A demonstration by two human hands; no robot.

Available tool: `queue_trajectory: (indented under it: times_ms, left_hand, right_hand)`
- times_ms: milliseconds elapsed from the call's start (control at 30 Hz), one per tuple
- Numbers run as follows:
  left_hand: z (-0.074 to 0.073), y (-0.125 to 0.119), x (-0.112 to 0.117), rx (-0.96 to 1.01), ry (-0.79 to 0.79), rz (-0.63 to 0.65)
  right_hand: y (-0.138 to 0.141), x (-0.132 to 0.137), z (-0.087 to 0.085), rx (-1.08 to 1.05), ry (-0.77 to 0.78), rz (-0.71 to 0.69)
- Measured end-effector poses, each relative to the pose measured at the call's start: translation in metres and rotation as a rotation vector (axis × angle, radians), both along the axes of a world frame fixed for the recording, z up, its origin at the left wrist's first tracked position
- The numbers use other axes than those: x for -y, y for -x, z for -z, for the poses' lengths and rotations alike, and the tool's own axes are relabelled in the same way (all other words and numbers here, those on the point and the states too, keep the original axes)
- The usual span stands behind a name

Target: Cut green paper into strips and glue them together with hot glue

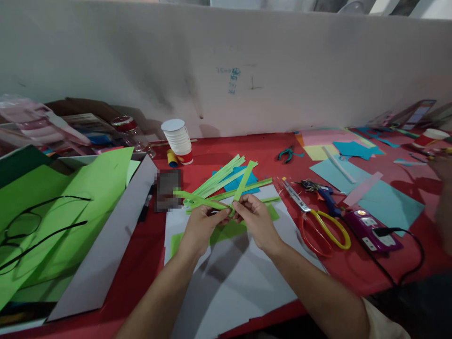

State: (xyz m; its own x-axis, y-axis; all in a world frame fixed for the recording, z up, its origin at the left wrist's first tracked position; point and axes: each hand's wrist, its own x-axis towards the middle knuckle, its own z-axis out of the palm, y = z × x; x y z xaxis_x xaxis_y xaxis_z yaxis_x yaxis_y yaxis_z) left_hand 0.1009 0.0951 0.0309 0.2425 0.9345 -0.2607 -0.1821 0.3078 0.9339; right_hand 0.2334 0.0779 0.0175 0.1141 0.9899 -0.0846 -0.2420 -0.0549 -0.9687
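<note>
Between my two hands is a green paper strip [245, 181], bent so that one end points up and the other runs out to the left. My left hand [202, 227] pinches it near the bend, thumb on top. Pressed against the same spot, the fingers of my right hand [257, 221] are closed on the strip too. Under my hands a green paper piece [226, 234] lies on a white sheet [240, 282]. Just beyond, a bundle of green paper strips [221, 176] fans out over a blue paper piece [251, 178].
Scissors [318, 221], a glue gun [326, 197] and a purple power strip [372, 230] with a cord lie to the right. At left stands a box [106, 263] with green paper and glasses [24, 226]. A paper cup [178, 141] and pliers [287, 153] are farther back.
</note>
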Motion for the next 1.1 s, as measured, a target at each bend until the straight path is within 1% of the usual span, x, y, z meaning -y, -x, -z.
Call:
queue_trajectory:
  times_ms: [167, 267, 433, 567, 767, 933, 1100]
  left_hand:
    - [-0.0016, 0.0030, -0.0017, 0.114, 0.150, -0.039]
    - [-0.0005, 0.0044, -0.0026, 0.145, 0.202, -0.041]
    - [0.0001, 0.0039, -0.0013, 0.158, 0.223, 0.002]
    - [-0.0004, 0.0033, -0.0006, 0.163, 0.222, 0.029]
    - [0.0004, 0.0037, -0.0018, 0.140, 0.218, 0.043]
    - [-0.0006, 0.0031, -0.0015, 0.145, 0.219, 0.035]
    - [-0.0023, 0.0023, -0.0010, 0.129, 0.202, 0.038]
  right_hand:
    - [-0.0013, -0.0009, -0.0010, 0.010, -0.005, 0.030]
    - [-0.0024, -0.0014, 0.0008, 0.021, -0.022, 0.038]
    - [-0.0028, -0.0009, 0.0027, 0.054, -0.067, 0.033]
    - [-0.0026, -0.0010, 0.0035, 0.066, -0.072, 0.026]
    - [-0.0022, -0.0015, 0.0042, 0.061, -0.061, 0.026]
    - [-0.0012, -0.0016, 0.0025, 0.009, -0.036, 0.029]
    - [-0.0003, -0.0013, -0.0001, -0.019, -0.043, 0.022]
